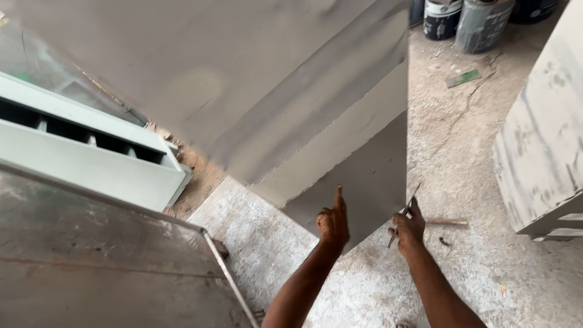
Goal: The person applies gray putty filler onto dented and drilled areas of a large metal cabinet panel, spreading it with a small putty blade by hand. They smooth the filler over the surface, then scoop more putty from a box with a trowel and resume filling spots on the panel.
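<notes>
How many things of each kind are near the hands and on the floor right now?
Grey panels: 1
Scrapers: 1, in the right hand
Buckets: 3
Wooden sticks on floor: 1
Green scraps: 1
Total: 7
The left hand holds nothing.

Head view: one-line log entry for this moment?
left hand: finger on panel | right hand: holds scraper at panel edge | buckets behind

My right hand [408, 228] holds a thin metal blade [404, 214] that looks shiny. My left hand [333, 222] points at the big grey cabinet [291, 103]; its coat looks smooth and dull. The floor [461, 158] is rough, dusty concrete. The panel [91, 255] looks like scratched, stained metal.
</notes>
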